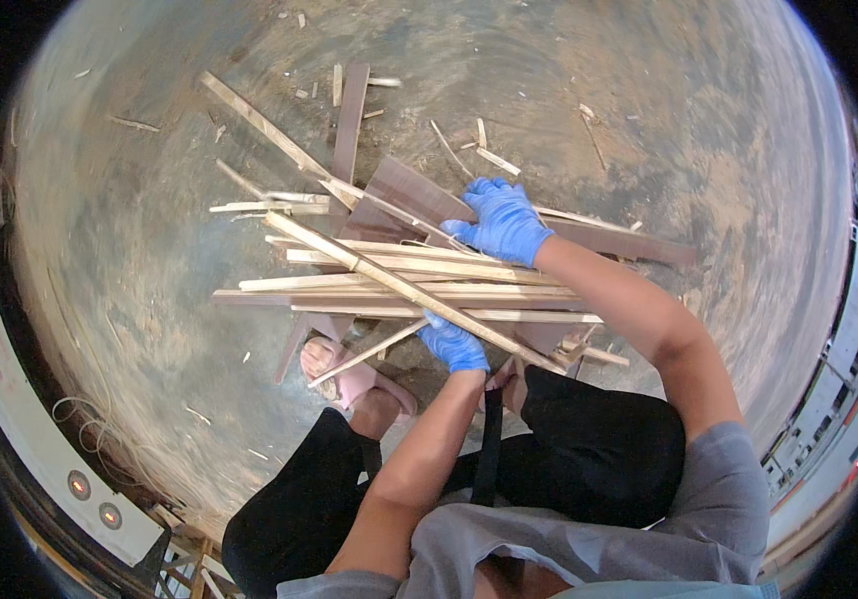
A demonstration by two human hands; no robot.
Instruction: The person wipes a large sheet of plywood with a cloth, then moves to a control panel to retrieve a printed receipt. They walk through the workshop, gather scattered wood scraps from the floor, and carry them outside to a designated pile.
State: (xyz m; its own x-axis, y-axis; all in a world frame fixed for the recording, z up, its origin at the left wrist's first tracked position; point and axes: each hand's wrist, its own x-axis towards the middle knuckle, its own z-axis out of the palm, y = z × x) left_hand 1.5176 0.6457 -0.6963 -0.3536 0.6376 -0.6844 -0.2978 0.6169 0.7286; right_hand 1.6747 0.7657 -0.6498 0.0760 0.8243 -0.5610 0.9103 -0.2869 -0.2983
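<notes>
Hands on a bundle of wood strips

Wood fills the space between my two gloved hands. My left hand (454, 346), in a blue glove, is curled shut around the near edge of the bundle of pale wood strips (399, 285), fingers wrapped under it just above my knee. The bundle runs crosswise in front of me, its long slats stacked roughly level, with one long diagonal slat (409, 290) lying across the top from upper left down to lower right, passing right over my left hand.

My right hand (502, 222), also in a blue glove, rests on the far side of the pile, fingers spread and bent down onto the strips and onto a dark brown board (409, 195) beneath them. I cannot tell whether it has closed on any one piece or merely presses on top. So the bundle lies between my hands, the left at its near edge, the right at its far edge.

More dark boards (349, 120) and thin offcuts lie fanned out beyond on the concrete floor (149, 230), with splinters scattered around. My foot in a pink sandal (344, 374) shows just under the near left of the bundle, touching a loose thin stick (364, 354) that slants past it.
</notes>
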